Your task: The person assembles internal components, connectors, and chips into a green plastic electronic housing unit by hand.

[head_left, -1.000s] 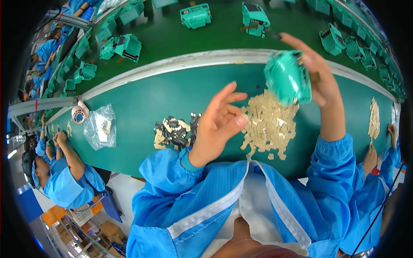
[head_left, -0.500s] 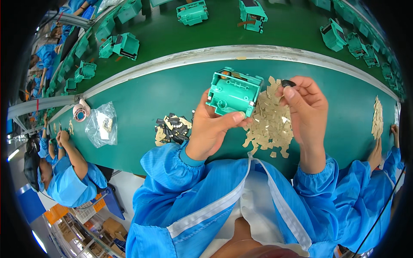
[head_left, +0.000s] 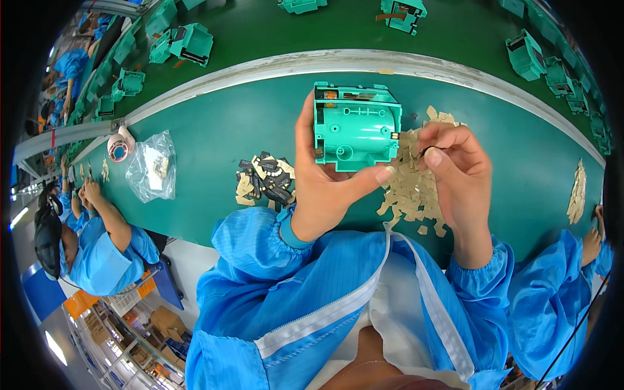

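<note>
A green plastic housing with a curved hollow and an orange-brown part in one corner is gripped in my left hand, its thumb along the lower right edge. To its right, my right hand pinches a small black piece between thumb and forefinger; only a thin dark edge of it shows now. The right fingertips are apart from the housing. Underneath and beside that hand spreads a heap of beige flat pieces. Left of my left wrist lies a smaller pile of black and beige pieces.
Left on the green table sit a clear plastic bag and a tape roll. Beyond a pale rail, more green housings stand on a green belt. Co-workers sit at both sides; a beige strip pile lies far right.
My left hand has turned the housing more level and raised it slightly in view. The black piece has tilted edge-on in my right fingers, which have lowered slightly. The whole view has shifted.
</note>
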The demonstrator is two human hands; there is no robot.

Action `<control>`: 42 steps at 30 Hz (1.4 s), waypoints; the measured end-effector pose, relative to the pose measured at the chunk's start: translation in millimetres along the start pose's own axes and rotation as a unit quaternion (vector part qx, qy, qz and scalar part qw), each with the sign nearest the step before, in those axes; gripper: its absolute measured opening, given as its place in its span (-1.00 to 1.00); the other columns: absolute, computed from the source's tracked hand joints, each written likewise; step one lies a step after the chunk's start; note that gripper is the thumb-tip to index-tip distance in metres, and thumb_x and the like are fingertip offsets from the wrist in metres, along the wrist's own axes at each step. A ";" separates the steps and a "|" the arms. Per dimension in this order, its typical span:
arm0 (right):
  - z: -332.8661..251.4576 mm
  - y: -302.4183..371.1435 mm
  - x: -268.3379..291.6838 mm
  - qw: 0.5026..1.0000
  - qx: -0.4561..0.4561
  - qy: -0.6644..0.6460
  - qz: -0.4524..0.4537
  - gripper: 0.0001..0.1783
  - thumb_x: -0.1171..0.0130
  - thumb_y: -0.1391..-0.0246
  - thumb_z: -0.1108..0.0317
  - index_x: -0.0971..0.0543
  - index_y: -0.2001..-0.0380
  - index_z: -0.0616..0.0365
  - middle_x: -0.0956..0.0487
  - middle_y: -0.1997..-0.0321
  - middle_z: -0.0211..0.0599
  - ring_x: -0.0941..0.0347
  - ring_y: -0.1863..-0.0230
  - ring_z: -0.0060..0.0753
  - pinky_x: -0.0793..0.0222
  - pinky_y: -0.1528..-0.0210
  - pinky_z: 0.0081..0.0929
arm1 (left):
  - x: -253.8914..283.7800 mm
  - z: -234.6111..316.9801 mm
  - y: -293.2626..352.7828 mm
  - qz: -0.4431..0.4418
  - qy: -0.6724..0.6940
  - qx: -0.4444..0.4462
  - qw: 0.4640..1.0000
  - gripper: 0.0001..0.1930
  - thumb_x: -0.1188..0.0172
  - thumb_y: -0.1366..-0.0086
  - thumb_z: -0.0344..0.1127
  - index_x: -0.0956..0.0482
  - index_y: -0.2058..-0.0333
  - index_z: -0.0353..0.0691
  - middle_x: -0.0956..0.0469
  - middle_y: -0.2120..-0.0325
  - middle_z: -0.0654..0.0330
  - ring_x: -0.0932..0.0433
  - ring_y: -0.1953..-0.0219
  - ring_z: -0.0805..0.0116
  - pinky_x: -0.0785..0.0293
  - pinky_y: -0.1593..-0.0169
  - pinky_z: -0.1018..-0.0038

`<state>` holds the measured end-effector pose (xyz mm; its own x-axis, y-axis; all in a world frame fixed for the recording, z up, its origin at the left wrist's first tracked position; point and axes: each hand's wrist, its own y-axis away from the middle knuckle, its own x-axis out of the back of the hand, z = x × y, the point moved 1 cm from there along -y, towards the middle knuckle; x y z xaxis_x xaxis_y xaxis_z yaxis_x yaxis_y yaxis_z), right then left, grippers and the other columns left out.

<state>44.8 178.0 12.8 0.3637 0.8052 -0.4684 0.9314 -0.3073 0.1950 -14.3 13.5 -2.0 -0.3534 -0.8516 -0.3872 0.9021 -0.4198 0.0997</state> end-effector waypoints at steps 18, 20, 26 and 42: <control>1.3 2.5 -2.6 0.993 -0.009 0.120 -0.007 -0.81 -0.26 0.09 0.60 -0.46 0.38 0.26 -0.49 0.46 -0.43 -0.37 0.45 -0.75 -0.28 0.42 -0.78 | -9.9 1.3 5.4 0.009 -0.041 0.000 0.999 0.06 -0.33 0.09 -0.61 0.26 -0.27 -0.23 -0.24 -0.07 -0.02 -0.41 -0.05 0.19 -0.45 -0.04 0.31; 1.8 2.7 -3.7 0.992 -0.015 0.123 -0.003 -0.81 -0.26 0.09 0.59 -0.46 0.38 0.26 -0.49 0.47 -0.44 -0.36 0.46 -0.76 -0.27 0.43 -0.79 | -8.6 -0.2 5.4 0.006 -0.046 -0.005 0.999 0.07 -0.33 0.09 -0.61 0.27 -0.27 -0.23 -0.25 -0.07 -0.02 -0.41 -0.05 0.18 -0.45 -0.04 0.31; 2.5 3.1 -2.7 0.991 -0.017 0.131 0.006 -0.80 -0.26 0.10 0.60 -0.46 0.39 0.26 -0.48 0.49 -0.46 -0.35 0.48 -0.78 -0.25 0.45 -0.79 | -11.3 -0.6 4.8 -0.009 -0.048 -0.028 0.998 0.07 -0.32 0.09 -0.61 0.27 -0.27 -0.22 -0.25 -0.06 -0.02 -0.42 -0.04 0.18 -0.46 -0.03 0.31; -0.5 -2.6 1.2 0.987 -0.067 0.145 -0.005 -0.81 -0.26 0.11 0.60 -0.47 0.39 0.25 -0.50 0.46 -0.43 -0.39 0.46 -0.73 -0.32 0.40 -0.77 | -12.9 0.0 4.7 -0.013 -0.074 -0.045 0.996 0.02 -0.29 0.05 -0.64 0.23 -0.27 -0.21 -0.27 -0.05 -0.01 -0.43 -0.03 0.18 -0.45 -0.03 0.31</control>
<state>42.8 180.0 12.2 0.3183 0.9249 -0.2080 0.9175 -0.2454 0.3130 -5.5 22.6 3.5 -0.4040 -0.8805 -0.2480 0.9082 -0.4184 0.0059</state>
